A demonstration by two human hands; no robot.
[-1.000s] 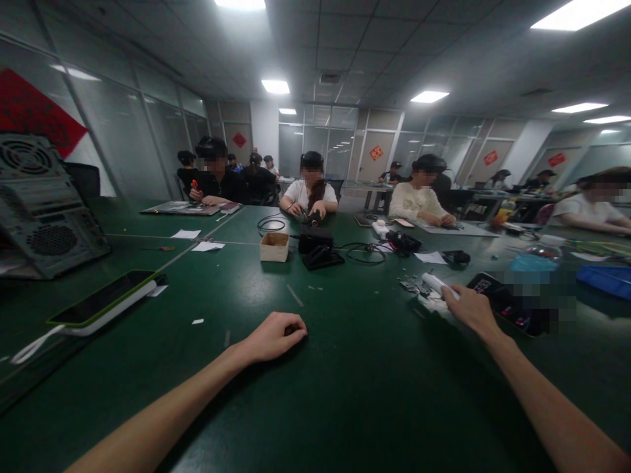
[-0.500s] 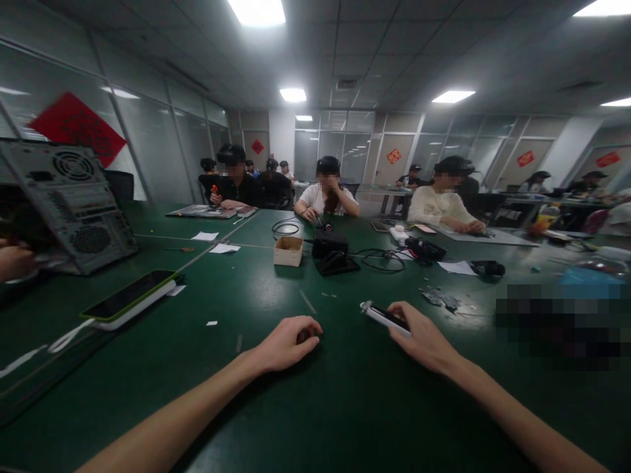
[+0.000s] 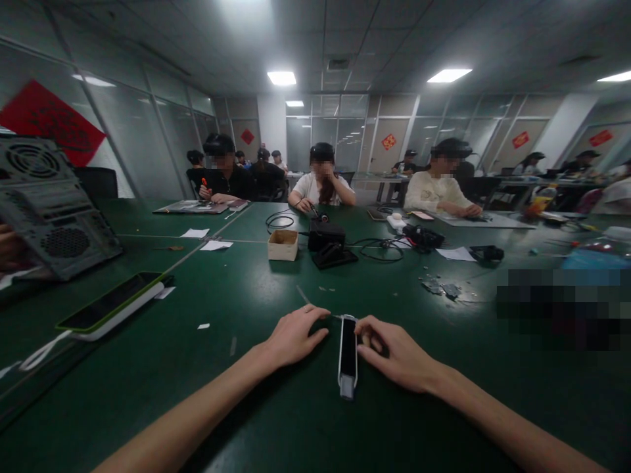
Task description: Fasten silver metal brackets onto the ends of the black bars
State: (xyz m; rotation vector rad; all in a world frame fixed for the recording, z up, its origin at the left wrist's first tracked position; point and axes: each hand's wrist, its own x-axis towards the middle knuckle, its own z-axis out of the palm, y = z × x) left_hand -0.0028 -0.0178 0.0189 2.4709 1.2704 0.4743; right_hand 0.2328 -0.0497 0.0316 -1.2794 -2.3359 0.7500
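Observation:
A slim white device with a long black face [image 3: 348, 348] lies on the green table [image 3: 305, 420], its grey end toward me. What kind of device it is, I cannot tell. My right hand [image 3: 394, 351] is at its right side, thumb and index fingertips apart at the device's edge, the other fingers curled. My left hand [image 3: 296, 335] rests palm down just left of the device, fingers stretched forward and thumb apart. Something thin and small shows by the left fingertips, near the device's far end; whether the hand touches it is unclear.
Left are a green-edged phone [image 3: 113, 302] on a white block with a cable, and a computer case [image 3: 59, 210]. Ahead stand a small box [image 3: 282, 246] and a black device [image 3: 326, 235] with cables. Metal scraps [image 3: 441, 287] lie right. Co-workers sit across the table.
The device has moved left and turned lengthwise toward me, between my hands. My right hand has moved left with it. My left fingers have straightened. The view has shifted slightly.

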